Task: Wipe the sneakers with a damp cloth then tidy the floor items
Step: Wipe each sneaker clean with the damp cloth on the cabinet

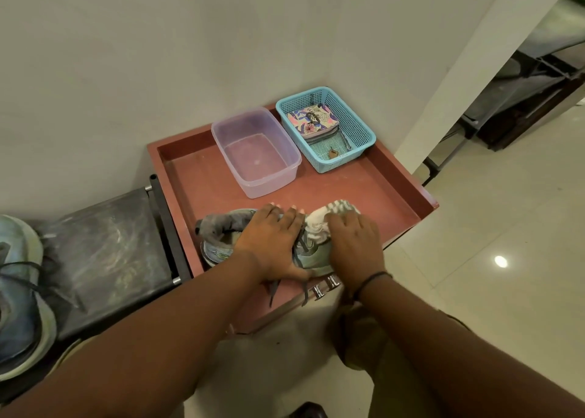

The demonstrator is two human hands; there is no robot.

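A grey-green sneaker lies on its side on the red tray-topped cabinet, heel to the left. My left hand grips the sneaker's middle from above, thumb on the near side by the laces. My right hand presses a white and grey cloth onto the sneaker's toe end, fingers curled round the cloth. The toe is hidden under the cloth and hand. A second sneaker sits on a dark low rack at the far left.
A clear plastic tub with a little water stands behind the sneaker. A blue basket with a floral pouch and small items sits at the back right. A dark rack adjoins the cabinet's left side. Pale tiled floor spreads to the right.
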